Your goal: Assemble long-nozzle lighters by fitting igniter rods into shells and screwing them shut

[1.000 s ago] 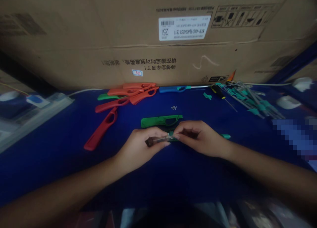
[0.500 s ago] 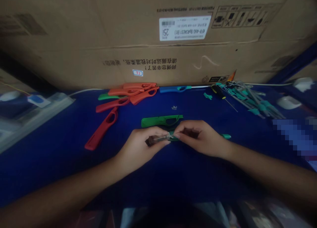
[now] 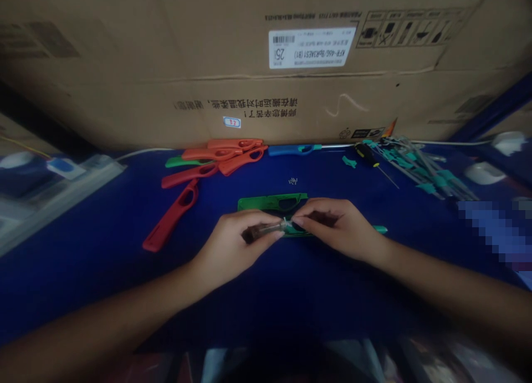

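Note:
My left hand (image 3: 233, 243) is closed around a thin dark tube-like part (image 3: 262, 231) with a pale tip. My right hand (image 3: 332, 228) pinches the green plastic end joined to that part; its green tail (image 3: 379, 229) sticks out to the right of my wrist. Both hands meet low over the blue table cover (image 3: 103, 228). Just beyond my fingers lies a green handle shell (image 3: 266, 202), flat on the cover.
Several red and orange handle shells (image 3: 195, 175) and a blue one (image 3: 293, 149) lie near the big cardboard box (image 3: 249, 67). A black screwdriver (image 3: 369, 157) and a pile of teal-tipped metal rods (image 3: 419, 167) sit at the right. A small spring (image 3: 293, 180) lies loose.
Both hands with the held part have shifted slightly away from me, toward the green handle shell. Nothing else has moved.

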The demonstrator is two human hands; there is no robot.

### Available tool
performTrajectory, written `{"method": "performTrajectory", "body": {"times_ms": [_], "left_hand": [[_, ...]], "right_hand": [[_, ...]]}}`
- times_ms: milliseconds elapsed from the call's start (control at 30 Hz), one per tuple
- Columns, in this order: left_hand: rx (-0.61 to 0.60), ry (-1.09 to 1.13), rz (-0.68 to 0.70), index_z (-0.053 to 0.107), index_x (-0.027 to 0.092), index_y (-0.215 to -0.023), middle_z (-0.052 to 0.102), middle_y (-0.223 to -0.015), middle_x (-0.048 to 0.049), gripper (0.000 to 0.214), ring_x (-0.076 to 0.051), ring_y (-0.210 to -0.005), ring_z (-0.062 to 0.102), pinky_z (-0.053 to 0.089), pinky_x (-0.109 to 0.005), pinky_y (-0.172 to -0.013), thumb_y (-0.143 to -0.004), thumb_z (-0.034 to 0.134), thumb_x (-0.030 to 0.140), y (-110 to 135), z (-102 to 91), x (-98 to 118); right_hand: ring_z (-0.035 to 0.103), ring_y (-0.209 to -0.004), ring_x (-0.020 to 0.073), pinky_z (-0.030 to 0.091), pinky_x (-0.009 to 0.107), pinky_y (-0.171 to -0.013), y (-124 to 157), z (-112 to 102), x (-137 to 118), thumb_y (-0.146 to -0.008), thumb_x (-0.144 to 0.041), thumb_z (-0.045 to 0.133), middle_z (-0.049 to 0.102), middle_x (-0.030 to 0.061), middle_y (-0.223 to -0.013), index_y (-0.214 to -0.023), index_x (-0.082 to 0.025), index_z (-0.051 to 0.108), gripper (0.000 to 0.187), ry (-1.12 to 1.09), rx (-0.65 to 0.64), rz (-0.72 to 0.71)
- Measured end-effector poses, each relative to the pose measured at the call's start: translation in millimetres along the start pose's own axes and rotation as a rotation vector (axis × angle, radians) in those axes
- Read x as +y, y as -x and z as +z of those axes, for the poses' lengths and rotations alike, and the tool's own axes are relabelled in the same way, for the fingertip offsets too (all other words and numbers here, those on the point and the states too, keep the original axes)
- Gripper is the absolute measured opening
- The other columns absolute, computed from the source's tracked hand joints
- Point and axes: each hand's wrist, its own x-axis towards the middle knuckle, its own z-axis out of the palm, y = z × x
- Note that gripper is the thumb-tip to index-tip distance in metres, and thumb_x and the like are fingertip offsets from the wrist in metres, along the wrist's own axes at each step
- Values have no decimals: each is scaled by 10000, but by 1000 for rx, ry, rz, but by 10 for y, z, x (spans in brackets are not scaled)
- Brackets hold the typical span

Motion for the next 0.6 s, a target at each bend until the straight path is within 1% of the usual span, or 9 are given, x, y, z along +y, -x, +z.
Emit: {"method": "performTrajectory", "body": {"times_ms": [167, 300, 433, 600], "left_hand": [[22, 13, -14, 770, 210, -999, 789, -976, -37, 151, -175, -810, 726, 566, -252, -689, -864, 741, 270, 1, 23, -16], [33, 28, -13, 776, 210, -990, 790, -936, -26, 147, -157, -759, 716, 555, -240, -658, -850, 753, 248, 2, 35, -8], [46, 43, -14, 782, 203, -976, 792, -937, -33, 143, -167, -779, 726, 568, -242, -670, -839, 762, 239, 6, 44, 6], [40, 40, 5, 784, 213, -994, 789, -937, -29, 150, -163, -775, 723, 573, -241, -670, -849, 755, 235, 7, 49, 8]], "right_hand": [[577, -656, 141, 457, 274, -594, 12, 23, 0, -893, -403, 654, 681, 44, -765, -853, -167, 729, 250, 22, 18, 20], [569, -653, 137, 452, 270, -599, 15, 34, -8, -898, -395, 646, 671, 42, -757, -847, -161, 716, 249, 18, 12, 29], [559, -638, 130, 444, 260, -586, 13, 31, -16, -901, -397, 640, 662, 35, -744, -847, -161, 711, 252, 23, 6, 34], [548, -641, 133, 438, 265, -584, 18, 29, -20, -902, -410, 639, 653, 35, -746, -842, -165, 701, 260, 14, 3, 24]]}}
